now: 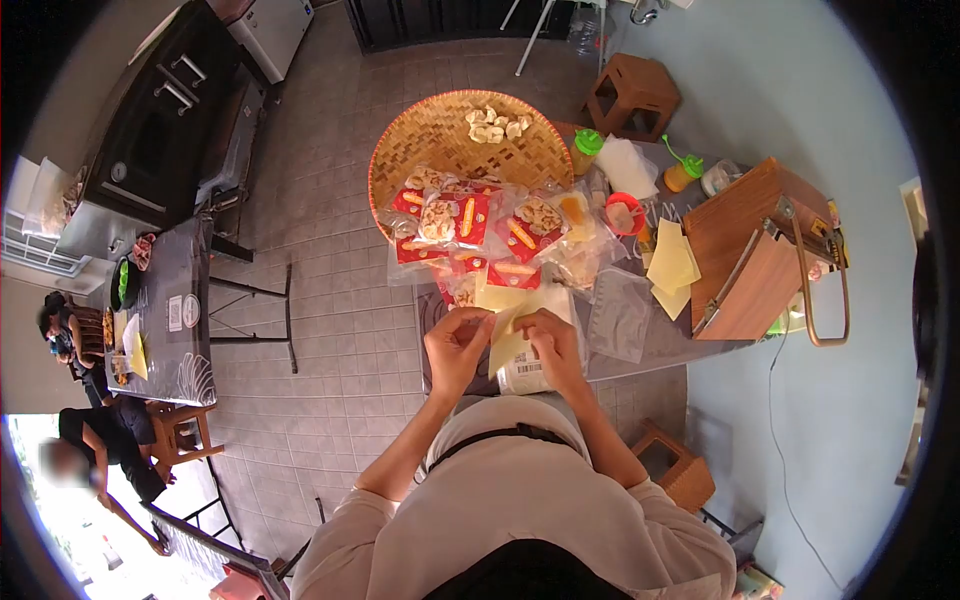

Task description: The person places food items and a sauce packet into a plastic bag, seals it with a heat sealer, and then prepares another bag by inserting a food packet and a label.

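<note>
Just in front of my body, a pale yellow sheet of paper (505,343) is held up between my two hands. My left hand (458,350) pinches its left side near the top. On the other side, the fingers of my right hand (553,345) are bent closed at the sheet's right edge. Under the hands lies a white package (524,376) with a barcode label. Beyond it are several clear packets with red labels (468,222), heaped partly on a round woven tray (415,135). A flat clear plastic bag (620,318) rests right of my right hand.
Pale pieces (495,126) lie in the tray. To the right are loose yellow sheets (674,268), a wooden box (740,245), a red cup (624,213) and green-capped bottles (587,147). A person (105,445) sits at the left near another table (175,300).
</note>
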Motion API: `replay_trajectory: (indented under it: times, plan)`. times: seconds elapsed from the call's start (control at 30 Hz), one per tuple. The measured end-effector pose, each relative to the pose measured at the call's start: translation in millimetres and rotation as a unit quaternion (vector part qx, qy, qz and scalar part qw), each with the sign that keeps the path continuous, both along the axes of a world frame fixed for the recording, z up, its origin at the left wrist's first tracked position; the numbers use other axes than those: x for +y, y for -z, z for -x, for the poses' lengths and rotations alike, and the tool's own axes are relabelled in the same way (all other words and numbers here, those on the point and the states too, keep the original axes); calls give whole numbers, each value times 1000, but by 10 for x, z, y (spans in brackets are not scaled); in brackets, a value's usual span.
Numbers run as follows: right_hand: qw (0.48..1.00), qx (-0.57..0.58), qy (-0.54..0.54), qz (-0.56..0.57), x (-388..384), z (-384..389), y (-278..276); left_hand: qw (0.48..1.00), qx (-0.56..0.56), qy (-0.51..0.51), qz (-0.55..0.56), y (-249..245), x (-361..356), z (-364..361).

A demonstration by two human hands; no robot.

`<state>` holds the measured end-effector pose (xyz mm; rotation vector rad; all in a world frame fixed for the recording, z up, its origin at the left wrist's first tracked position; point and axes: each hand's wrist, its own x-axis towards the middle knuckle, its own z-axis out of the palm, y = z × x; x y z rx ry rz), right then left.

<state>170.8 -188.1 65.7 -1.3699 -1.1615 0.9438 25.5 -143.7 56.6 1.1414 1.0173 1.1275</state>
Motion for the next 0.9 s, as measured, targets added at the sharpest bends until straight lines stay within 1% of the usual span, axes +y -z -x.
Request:
replay_trajectory:
  times: [0.03, 0.1, 0.13, 0.17, 0.23, 0.27, 0.3, 0.33, 0.37, 0.43, 0.47, 0.5, 0.53, 0.57, 0.6, 0.63, 0.67, 0.7, 0.77, 0.9]
  plan:
    - [1000, 1, 2, 1, 13, 26, -16, 1000, 1, 2, 1, 18, -12, 0]
    - [993, -72, -37, 83, 53, 78, -43, 997, 71, 17, -30, 46, -23, 12]
    - [988, -99, -52, 105, 75, 86, -22, 997, 72, 19, -31, 70, -14, 16]
    - [989, -97, -50, 105, 83, 81, 34, 997, 65, 20, -30, 98, -4, 27]
    - [993, 11, -68, 96, 96, 82, 202, 998, 60, 22, -29, 109, 15, 72]
    - [993, 14, -66, 97, 91, 70, 270, 999, 42, 13, -3, 105, 26, 108]
    - [992, -4, -89, 92, 73, 42, 333, 999, 25, 5, 25, 96, 36, 153]
    - [990, -23, -112, 86, 60, 19, 393, 996, 75, 2, 50, 54, 75, 226]
    - [990, -21, -111, 86, 53, 8, 460, 996, 77, 3, 51, 74, 120, 290]
    - [987, 47, -97, 123, 49, 15, 501, 997, 56, -32, 36, 87, 194, 379]
    - [987, 48, -97, 123, 43, 34, 505, 997, 61, -20, 42, 77, 203, 410]
    - [978, 100, -107, 147, 67, 99, 404, 997, 61, -20, 42, 99, 194, 409]
    - [966, 152, -118, 171, 91, 165, 348, 996, 82, 23, 36, 139, 177, 415]
    - [966, 153, -118, 171, 116, 218, 349, 992, 104, 67, 29, 162, 159, 422]
    - [970, 133, -129, 155, 140, 269, 351, 992, 105, 67, 29, 167, 122, 396]
    - [974, 113, -140, 138, 165, 305, 355, 991, 111, 75, -1, 172, 76, 341]
    - [984, 76, -129, 95, 192, 329, 390, 989, 116, 82, -32, 175, 57, 314]
    - [984, 76, -130, 95, 205, 314, 350, 989, 117, 81, -32, 184, 68, 329]
    - [974, 121, -154, 110, 214, 248, 240, 993, 89, 77, 19, 208, 91, 367]
    - [981, 95, -148, 85, 200, 179, 382, 993, 69, 91, 36, 167, 100, 378]
